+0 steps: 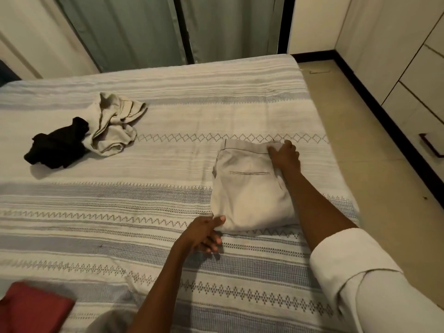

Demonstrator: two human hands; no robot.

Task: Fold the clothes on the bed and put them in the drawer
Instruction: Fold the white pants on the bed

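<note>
A folded pair of beige trousers [247, 188] lies on the right half of the bed [168, 164], back pocket up. My right hand [284, 156] grips its far right corner at the waistband. My left hand [204, 233] pinches the near left corner with the thumb on top. A crumpled beige garment [113, 124] and a crumpled black garment [56, 146] lie together at the far left of the bed. A folded red garment [31, 308] sits at the near left edge.
White drawer fronts [415, 75] line the right wall across a strip of tiled floor [360, 131]. A dark red flat object [432, 145] lies on the floor by the drawers. Green curtains [144, 30] hang behind the bed.
</note>
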